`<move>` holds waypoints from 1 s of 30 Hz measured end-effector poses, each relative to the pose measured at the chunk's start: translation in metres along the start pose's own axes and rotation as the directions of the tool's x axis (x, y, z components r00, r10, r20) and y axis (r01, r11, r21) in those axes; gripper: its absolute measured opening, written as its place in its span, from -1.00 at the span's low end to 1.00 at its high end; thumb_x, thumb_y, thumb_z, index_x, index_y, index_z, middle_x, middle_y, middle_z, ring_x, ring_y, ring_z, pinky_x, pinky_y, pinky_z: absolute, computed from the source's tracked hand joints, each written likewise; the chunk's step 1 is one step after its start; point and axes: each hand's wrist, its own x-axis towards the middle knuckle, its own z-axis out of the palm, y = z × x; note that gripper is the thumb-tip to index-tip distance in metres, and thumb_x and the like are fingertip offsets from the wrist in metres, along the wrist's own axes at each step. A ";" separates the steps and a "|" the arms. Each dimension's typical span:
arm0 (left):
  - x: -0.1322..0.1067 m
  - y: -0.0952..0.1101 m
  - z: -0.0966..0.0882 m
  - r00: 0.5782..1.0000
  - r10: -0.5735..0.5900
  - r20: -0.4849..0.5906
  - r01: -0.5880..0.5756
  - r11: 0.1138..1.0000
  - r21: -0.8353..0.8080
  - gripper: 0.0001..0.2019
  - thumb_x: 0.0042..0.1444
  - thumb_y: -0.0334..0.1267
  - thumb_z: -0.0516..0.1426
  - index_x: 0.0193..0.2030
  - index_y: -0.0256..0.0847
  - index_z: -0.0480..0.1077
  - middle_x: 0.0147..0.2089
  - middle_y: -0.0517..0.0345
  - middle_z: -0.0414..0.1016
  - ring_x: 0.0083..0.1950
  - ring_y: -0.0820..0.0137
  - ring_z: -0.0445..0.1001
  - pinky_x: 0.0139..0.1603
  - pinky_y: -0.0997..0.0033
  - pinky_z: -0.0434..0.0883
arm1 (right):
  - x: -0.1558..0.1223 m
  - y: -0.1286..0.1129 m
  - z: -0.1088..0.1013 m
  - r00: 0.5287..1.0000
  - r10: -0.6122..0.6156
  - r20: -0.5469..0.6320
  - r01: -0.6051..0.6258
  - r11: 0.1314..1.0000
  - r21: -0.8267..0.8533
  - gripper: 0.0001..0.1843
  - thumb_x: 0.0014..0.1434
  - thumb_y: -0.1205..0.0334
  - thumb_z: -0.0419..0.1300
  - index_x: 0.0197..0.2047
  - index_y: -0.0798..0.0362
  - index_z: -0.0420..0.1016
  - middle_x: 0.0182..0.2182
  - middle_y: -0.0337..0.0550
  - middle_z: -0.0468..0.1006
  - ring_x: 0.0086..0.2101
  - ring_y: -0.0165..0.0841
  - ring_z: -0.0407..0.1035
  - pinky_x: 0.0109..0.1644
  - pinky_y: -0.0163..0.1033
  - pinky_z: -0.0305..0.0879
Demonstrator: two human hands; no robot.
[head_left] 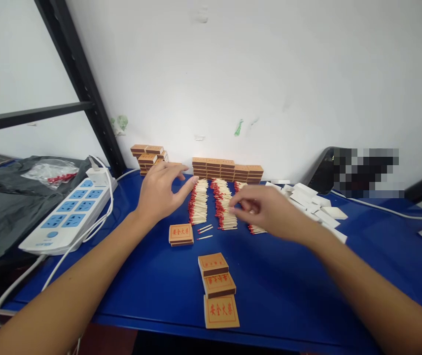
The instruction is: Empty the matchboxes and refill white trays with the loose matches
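Head view: the left hand (161, 192) is spread flat, palm down and holding nothing. Its fingertips are just beside the far end of the left row of matches (198, 203). The right hand (266, 209) has thumb and fingers drawn together at the edge of the middle row of matches (224, 207). The hand is blurred, so I cannot tell whether any sticks are pinched between them. A third row (256, 229) shows only partly from under that hand.

All three rows lie on the blue table (288, 291), sticks side by side with the red heads to the left. A few loose matches (205, 230) lie just beside a single matchbox (181, 234), and three more matchboxes (218, 286) overlap in a line toward the near edge. Stacked matchboxes (228, 168) stand along the wall, with white inner trays (314, 202) heaped to the right and a power strip (72, 212) to the left.

The matches look very light, thin and stiff, likely to snap or scatter if pressed. A small bunch is probably best pinched across the bare wood, away from the heads.
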 end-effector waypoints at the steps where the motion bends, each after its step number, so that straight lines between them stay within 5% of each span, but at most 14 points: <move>1: 0.000 0.000 0.000 1.000 -0.003 0.003 0.002 1.000 0.002 -0.75 0.38 -0.09 0.23 0.03 -0.21 0.56 -0.27 0.10 0.67 -0.13 0.21 0.57 0.05 0.12 0.48 | 0.002 -0.016 0.016 0.994 -0.082 0.071 0.079 0.996 0.039 -0.84 0.34 0.08 0.33 -0.20 -0.02 0.66 -0.48 -0.25 0.47 -0.45 -0.36 0.31 -0.34 -0.23 0.17; 4: 0.000 0.000 0.001 1.000 -0.007 -0.004 0.007 1.000 -0.002 -0.75 0.38 -0.09 0.22 0.02 -0.20 0.56 -0.28 0.11 0.66 -0.12 0.21 0.58 0.08 0.12 0.48 | 0.003 -0.045 0.051 0.947 -0.206 0.245 0.212 0.977 -0.001 -0.89 0.29 0.24 0.40 -0.12 0.03 0.65 -0.28 -0.17 0.57 -0.32 -0.35 0.40 -0.24 -0.23 0.23; 9: 0.000 -0.001 0.001 0.999 -0.009 -0.031 0.009 1.000 -0.006 -0.74 0.37 -0.09 0.23 0.01 -0.22 0.57 -0.28 0.10 0.66 -0.12 0.20 0.58 0.09 0.11 0.48 | 0.004 -0.047 0.068 0.919 -0.152 0.364 0.185 0.981 -0.057 -0.94 0.31 0.30 0.38 -0.14 0.06 0.63 -0.20 -0.14 0.55 -0.30 -0.36 0.39 -0.23 -0.24 0.23; 23: 0.000 0.001 -0.001 1.000 -0.005 -0.016 0.005 1.000 0.009 -0.72 0.39 -0.05 0.20 -0.01 -0.22 0.57 -0.28 0.09 0.66 -0.13 0.18 0.57 0.06 0.11 0.48 | 0.010 -0.048 0.098 0.974 -0.150 0.171 0.187 0.956 -0.225 -0.88 0.43 0.33 0.22 -0.17 0.07 0.59 -0.25 -0.14 0.54 -0.27 -0.32 0.44 -0.24 -0.21 0.18; 30: 0.000 0.000 0.000 0.999 0.000 -0.041 0.000 1.000 0.007 -0.73 0.39 -0.07 0.20 -0.01 -0.22 0.57 -0.29 0.09 0.67 -0.14 0.19 0.57 0.05 0.10 0.48 | 0.004 -0.065 0.097 0.977 -0.205 0.066 0.196 0.973 0.118 -0.85 0.40 0.21 0.29 -0.01 0.06 0.59 -0.20 -0.16 0.53 -0.27 -0.35 0.44 -0.14 -0.23 0.34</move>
